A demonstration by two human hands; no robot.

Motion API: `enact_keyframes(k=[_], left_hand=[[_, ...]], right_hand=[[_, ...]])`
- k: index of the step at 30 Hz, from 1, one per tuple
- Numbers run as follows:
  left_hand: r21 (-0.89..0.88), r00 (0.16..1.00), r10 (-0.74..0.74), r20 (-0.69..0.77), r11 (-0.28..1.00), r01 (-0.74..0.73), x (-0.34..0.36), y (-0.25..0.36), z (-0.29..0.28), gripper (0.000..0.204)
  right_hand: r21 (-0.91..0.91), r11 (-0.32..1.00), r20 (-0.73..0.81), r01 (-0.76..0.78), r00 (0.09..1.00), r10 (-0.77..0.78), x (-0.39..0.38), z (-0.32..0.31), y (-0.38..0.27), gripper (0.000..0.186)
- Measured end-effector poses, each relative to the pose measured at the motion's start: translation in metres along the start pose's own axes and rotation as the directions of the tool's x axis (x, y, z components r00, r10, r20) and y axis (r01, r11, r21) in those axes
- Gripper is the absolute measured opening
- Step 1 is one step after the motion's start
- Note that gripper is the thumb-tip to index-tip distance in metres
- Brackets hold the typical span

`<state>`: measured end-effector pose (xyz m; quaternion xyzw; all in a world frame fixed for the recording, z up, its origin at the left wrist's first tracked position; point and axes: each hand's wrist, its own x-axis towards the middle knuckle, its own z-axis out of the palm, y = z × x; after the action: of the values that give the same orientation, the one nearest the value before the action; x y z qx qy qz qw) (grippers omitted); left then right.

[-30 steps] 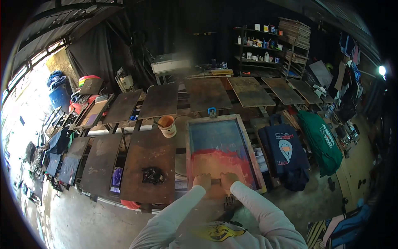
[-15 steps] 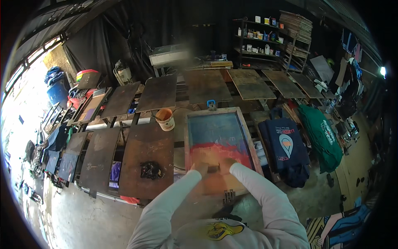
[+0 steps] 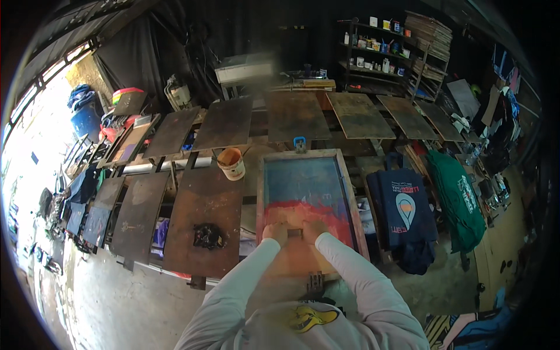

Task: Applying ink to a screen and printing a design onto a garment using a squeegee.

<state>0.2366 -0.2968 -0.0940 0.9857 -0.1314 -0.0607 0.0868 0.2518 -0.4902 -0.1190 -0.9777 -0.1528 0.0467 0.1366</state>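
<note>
A wooden-framed printing screen [image 3: 347, 192] lies on the bench in front of me. Its mesh is blue at the far part, with red ink across the middle and an orange-tan tone nearer me. My left hand [image 3: 275, 232] and my right hand [image 3: 315, 229] are side by side on the near half of the screen, fingers closed round a squeegee [image 3: 296, 232]. Only a short brown stretch of it shows between them; the hands cover the rest. A blue-handled clamp [image 3: 300, 143] sits at the far edge of the frame, and a dark hinge clamp [image 3: 315, 282] at the near edge.
Left of the screen, a white bucket [image 3: 232, 164] with orange stains stands on a brown board [image 3: 201, 192], with a black crumpled lump [image 3: 209, 235] nearer me. Printed navy bags [image 3: 402, 204] and green cloth [image 3: 458, 198] lie to the right. Shelves [image 3: 373, 55] hold paint containers.
The view has shifted slightly. Both hands keep their hold on the squeegee and sit a little farther up the screen, away from its near edge.
</note>
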Motion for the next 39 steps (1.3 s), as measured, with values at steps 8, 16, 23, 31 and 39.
enact_keyframes(k=[8, 16, 23, 31, 39], left_hand=[[-0.105, 0.99, 0.077, -0.118, 0.991, -0.089, -0.075, 0.011, 0.014, 0.03], [-0.087, 0.964, 0.234, -0.125, 0.965, -0.246, -0.007, -0.021, 0.05, 0.031], [0.093, 0.986, 0.136, -0.094, 0.987, -0.127, 0.061, -0.038, 0.011, 0.022], [-0.04, 0.973, 0.14, -0.182, 0.988, -0.149, -0.023, -0.009, 0.027, 0.024], [-0.141, 0.976, 0.193, -0.101, 0.968, -0.206, -0.111, 0.014, 0.017, 0.039]], right_hand=[[0.015, 0.997, 0.205, -0.081, 0.976, 0.077, -0.078, -0.03, -0.044, 0.032], [0.02, 0.998, 0.048, 0.066, 0.997, -0.067, -0.025, 0.012, 0.005, 0.025], [-0.079, 0.996, 0.008, -0.041, 0.999, 0.042, 0.055, -0.021, -0.016, 0.023], [-0.054, 0.997, 0.0, -0.056, 0.998, 0.056, -0.027, 0.004, -0.018, 0.032], [-0.009, 1.0, 0.104, -0.018, 0.994, 0.019, -0.115, -0.014, -0.052, 0.036]])
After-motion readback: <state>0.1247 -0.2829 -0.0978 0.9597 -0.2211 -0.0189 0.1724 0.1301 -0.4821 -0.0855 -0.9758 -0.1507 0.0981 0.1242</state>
